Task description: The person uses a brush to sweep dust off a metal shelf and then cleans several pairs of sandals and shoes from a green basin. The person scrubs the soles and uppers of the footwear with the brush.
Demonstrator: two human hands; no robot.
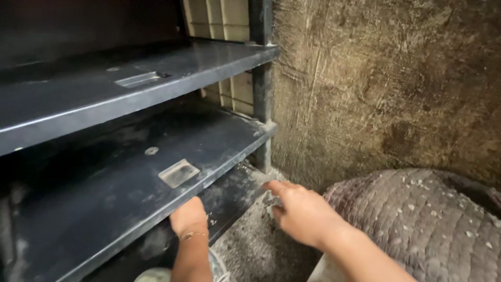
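A dark metal shelf unit fills the left side, with an upper shelf and a dusty middle shelf. My left hand reaches under the front edge of the middle shelf; its fingers are hidden beneath it, and a thin bracelet sits on the wrist. My right hand hovers near the bottom shelf's right corner, index finger stretched toward it, the other fingers curled, nothing visible in it. A small flat metal plate and a round fastener lie on the middle shelf.
A rough brown plaster wall stands right of the shelf post. A grey quilted cloth speckled with debris lies at lower right. Dusty concrete floor shows between my arms. Another flat plate rests on the upper shelf.
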